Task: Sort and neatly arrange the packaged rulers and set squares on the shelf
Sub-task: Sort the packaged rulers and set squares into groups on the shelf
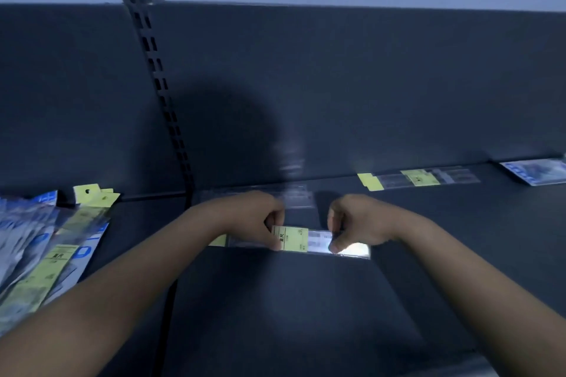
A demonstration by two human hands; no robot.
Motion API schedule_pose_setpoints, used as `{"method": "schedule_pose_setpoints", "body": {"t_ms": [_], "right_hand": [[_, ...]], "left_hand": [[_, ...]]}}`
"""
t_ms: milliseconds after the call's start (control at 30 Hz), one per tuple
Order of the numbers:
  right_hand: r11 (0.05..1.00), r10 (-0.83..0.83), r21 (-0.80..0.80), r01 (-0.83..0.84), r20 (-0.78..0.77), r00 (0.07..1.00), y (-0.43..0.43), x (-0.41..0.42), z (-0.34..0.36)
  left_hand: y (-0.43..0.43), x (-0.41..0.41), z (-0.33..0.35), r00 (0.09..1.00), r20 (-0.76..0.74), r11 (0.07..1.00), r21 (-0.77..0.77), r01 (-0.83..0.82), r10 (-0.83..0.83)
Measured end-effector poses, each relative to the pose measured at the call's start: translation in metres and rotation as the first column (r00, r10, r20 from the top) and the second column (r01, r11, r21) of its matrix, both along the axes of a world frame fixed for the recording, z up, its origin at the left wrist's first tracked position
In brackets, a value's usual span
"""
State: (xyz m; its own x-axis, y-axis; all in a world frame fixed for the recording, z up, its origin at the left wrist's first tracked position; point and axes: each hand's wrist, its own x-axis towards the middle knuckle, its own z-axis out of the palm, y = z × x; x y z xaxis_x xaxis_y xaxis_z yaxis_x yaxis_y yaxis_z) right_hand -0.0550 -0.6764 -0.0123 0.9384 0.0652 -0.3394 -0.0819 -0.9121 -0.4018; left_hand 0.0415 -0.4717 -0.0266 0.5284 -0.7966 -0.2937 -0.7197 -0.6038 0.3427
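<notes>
A clear packaged ruler (318, 241) with a yellow label lies crosswise on the dark shelf (275, 300). My left hand (260, 217) pinches it at the yellow label, and my right hand (352, 223) pinches it further right, with thumb and fingers on the clear sleeve. Another clear ruler pack (294, 196) lies blurred just behind my hands, by the back panel. Two more yellow-labelled ruler packs (422, 178) lie along the back at the right.
A fanned pile of blue and yellow-labelled packs (49, 248) sits at the left on the neighbouring shelf section. A blue pack (536, 173) lies at the far right. A slotted upright (159, 82) divides the dark back panel.
</notes>
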Motion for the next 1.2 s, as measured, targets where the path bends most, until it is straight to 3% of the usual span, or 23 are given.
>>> {"method": "schedule_pose_setpoints", "body": {"t_ms": [67, 167, 300, 400, 600, 833, 1067, 1200], "right_hand": [[0.995, -0.048, 0.090, 0.045, 0.037, 0.998, -0.017, -0.008, 0.006], [0.962, -0.159, 0.235, 0.138, 0.074, 0.984, -0.060, -0.022, 0.020], [0.970, -0.238, 0.091, 0.224, 0.214, 0.947, -0.135, -0.033, 0.026], [0.962, -0.272, 0.105, 0.254, 0.245, 0.931, -0.192, -0.034, 0.019], [0.979, -0.199, 0.117, 0.170, 0.317, 0.927, -0.285, -0.018, -0.011], [0.999, -0.044, 0.016, 0.042, 0.505, 0.862, -0.306, 0.000, -0.045], [0.998, -0.028, 0.062, -0.010, 0.575, 0.818, -0.297, -0.003, -0.044], [0.992, 0.070, 0.043, -0.117, 0.584, 0.809, -0.262, -0.002, -0.029]], "left_hand": [[-0.014, -0.002, 0.004, 1.000, 0.010, 0.999, -0.035, 0.030, -0.029], [-0.042, -0.008, 0.011, 0.998, -0.062, 0.975, -0.221, 0.002, -0.016], [-0.101, -0.021, 0.016, 0.993, -0.116, 0.918, -0.392, -0.054, 0.009], [-0.158, -0.026, 0.011, 0.992, -0.105, 0.884, -0.455, -0.107, 0.066], [-0.244, -0.022, -0.016, 0.957, -0.061, 0.842, -0.461, -0.279, 0.284], [-0.263, -0.022, -0.028, 0.859, 0.089, 0.788, -0.454, -0.416, 0.504], [-0.268, -0.041, -0.019, 0.811, 0.323, 0.844, -0.414, -0.342, 0.488], [-0.250, -0.057, -0.002, 0.764, 0.462, 0.890, -0.309, -0.336, 0.449]]}}
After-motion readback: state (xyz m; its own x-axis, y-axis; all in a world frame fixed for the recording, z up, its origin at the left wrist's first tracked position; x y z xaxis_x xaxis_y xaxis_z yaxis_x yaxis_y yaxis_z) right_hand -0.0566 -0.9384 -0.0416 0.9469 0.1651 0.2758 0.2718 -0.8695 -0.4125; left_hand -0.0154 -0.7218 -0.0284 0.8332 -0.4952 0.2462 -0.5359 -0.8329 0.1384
